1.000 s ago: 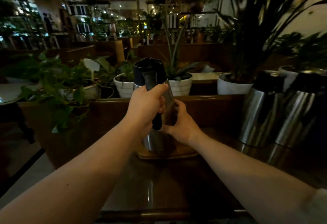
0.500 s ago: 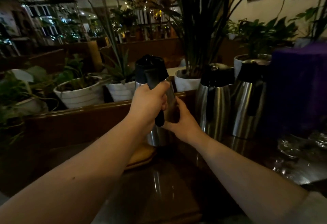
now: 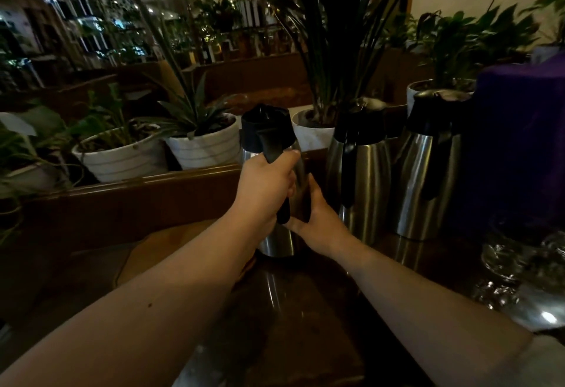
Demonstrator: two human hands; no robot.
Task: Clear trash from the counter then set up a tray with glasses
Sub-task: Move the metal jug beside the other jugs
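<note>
Left hand (image 3: 264, 184): closed in a full fist around the black handle (image 3: 275, 178) of a steel carafe (image 3: 276, 172), thumb laid across the top of the grip. Right hand (image 3: 318, 218): pressed flat against the lower right flank of the same carafe, fingers curled round its body, steadying it. Carafe: brushed metal body, black lid and spout, upright; whether its base touched the dark glossy counter (image 3: 293, 310) could not be told, as the forearm hid part of it. A light wooden board (image 3: 171, 246) lay on the counter just left of the carafe's base. Second carafe (image 3: 359, 172), same pattern, stood just beside the held one on its right; third carafe (image 3: 428, 169) stood next along, near the second. Beyond the third, a tall purple-covered object (image 3: 519, 142), identity unclear. Glasses (image 3: 513, 261): clear glassware grouped at the counter's right edge, well apart from both hands, blurred and uncountable; whether they rested on a tray could not be told. Behind the counter, a wooden ledge (image 3: 137, 184) carried white ribbed planters (image 3: 201, 148) with green plants. Room dim; background shelving indistinct.
</note>
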